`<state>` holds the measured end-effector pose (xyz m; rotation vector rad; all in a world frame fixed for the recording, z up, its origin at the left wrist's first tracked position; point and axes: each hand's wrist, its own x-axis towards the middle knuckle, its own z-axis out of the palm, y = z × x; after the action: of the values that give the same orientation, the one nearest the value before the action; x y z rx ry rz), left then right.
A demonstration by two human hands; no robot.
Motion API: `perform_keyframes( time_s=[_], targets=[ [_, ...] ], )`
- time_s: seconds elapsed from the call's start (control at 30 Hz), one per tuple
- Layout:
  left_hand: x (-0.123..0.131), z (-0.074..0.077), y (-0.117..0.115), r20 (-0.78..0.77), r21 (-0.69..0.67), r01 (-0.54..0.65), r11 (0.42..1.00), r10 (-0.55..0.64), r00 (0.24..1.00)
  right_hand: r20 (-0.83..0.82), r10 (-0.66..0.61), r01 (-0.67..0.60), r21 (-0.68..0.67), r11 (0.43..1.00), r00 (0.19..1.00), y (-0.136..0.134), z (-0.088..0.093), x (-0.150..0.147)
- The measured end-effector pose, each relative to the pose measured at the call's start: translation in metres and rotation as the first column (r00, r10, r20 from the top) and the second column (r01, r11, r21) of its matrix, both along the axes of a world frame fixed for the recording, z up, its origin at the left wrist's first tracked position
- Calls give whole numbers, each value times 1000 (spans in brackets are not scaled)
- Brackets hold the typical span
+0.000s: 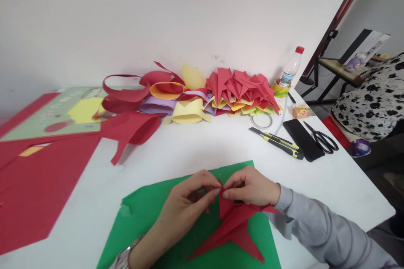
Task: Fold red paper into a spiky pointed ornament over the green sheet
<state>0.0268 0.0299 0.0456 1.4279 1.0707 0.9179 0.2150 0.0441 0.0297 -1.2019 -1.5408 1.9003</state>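
Note:
A folded red paper star [232, 232] with long creased points is held just over a green sheet [151, 206] on the white table. My left hand [192, 197] pinches the tip of its upper point between thumb and forefinger. Close against it, my right hand [251, 187] pinches the same point from the other side. The fingertips of both hands almost meet there. Two more points of the star spread toward the lower left and lower right, and another passes beneath my right wrist.
Red folded stars [243, 86] and curled paper shapes [187, 111] line the wall. Rightward lie a utility knife [280, 143], a black phone [303, 138], scissors [325, 141], a tape roll [261, 120] and a bottle [288, 71]. Red paper [41, 189] covers the left. A person's floral garment [372, 96] shows far right.

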Motion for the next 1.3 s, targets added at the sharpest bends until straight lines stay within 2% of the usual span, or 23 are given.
perform_keyframes(
  time_s=[0.1, 0.2, 0.33, 0.43, 0.57, 0.67, 0.87, 0.97, 1.3],
  targets=[
    [-5, -4, 2, -10, 48, 54, 997, -54, 999, -7, 9, -9, 1, 1000, 1000, 1, 4, 1],
    [-10, -7, 3, -82, 185, 106, 977, -92, 992, -9, 9, -9, -15, 1000, 1000, 1, 7, 1],
    [-12, -6, 4, -221, 435, 169, 884, -77, 972, -13, -9, 9, -20, 1000, 1000, 0, 8, 1],
    [-13, -7, 3, -294, 508, 230, 830, -84, 952, -20, -17, 16, -21, 1000, 1000, 1, 6, 1],
    [-16, -10, 2, -328, 558, 259, 788, -77, 941, -38, -11, 11, -1, 1000, 999, 1, 3, 2],
    [-16, -10, 2, -324, 569, 251, 783, -67, 944, -48, -24, 24, -5, 1000, 999, 0, 1, 3],
    [-13, -7, 3, -262, 510, 197, 837, -66, 963, -58, -27, 26, -20, 999, 998, 0, 2, 2],
    [-12, -6, 3, -256, 502, 182, 846, -56, 965, -75, -22, 21, -22, 1000, 997, 0, 3, 3],
    [-7, -9, 0, -259, 585, 200, 786, -52, 965, -83, -15, 11, -52, 999, 996, 0, 6, 1]
  ],
)
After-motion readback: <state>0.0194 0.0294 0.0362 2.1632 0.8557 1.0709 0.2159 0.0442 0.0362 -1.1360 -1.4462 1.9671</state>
